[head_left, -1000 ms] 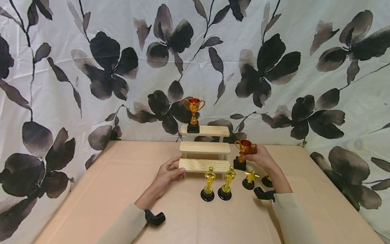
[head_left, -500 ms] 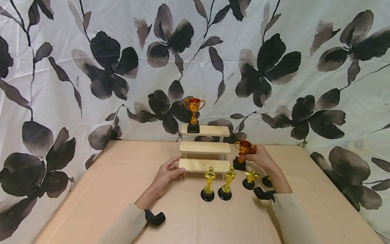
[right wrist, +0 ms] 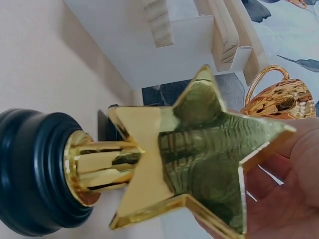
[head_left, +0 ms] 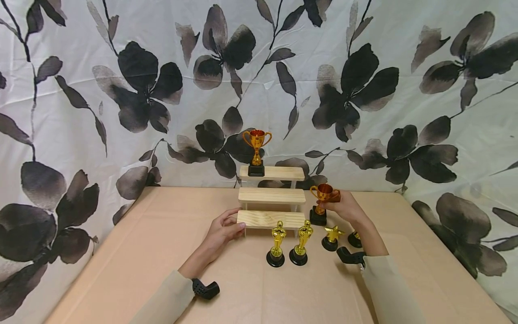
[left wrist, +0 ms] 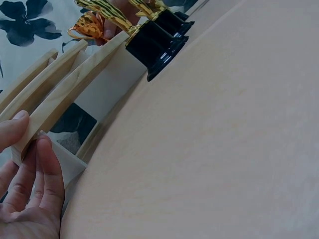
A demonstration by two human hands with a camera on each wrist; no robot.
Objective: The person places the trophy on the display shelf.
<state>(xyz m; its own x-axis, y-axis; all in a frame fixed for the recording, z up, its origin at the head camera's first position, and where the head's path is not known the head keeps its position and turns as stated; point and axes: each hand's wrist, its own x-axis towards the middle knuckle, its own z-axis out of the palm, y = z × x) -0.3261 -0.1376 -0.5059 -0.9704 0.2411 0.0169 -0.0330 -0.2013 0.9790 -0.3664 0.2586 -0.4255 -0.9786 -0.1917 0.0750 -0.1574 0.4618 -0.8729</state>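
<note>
A three-step stand with pale wooden shelves and white supports is at the middle of the table. My left hand pinches the left end of its lowest step; in the left wrist view the thumb lies on top and the fingers underneath. My right hand grips a gold trophy cup by its upper part, right of the stand, its black base upright and low by the table. Whether that base touches the table I cannot tell. Another trophy cup stands on the top step, at its left end.
Two gold figure trophies stand in front of the stand. A star trophy is near my right wrist, large in the right wrist view. Behind it another trophy is partly hidden by my arm. A floral cloth hangs behind.
</note>
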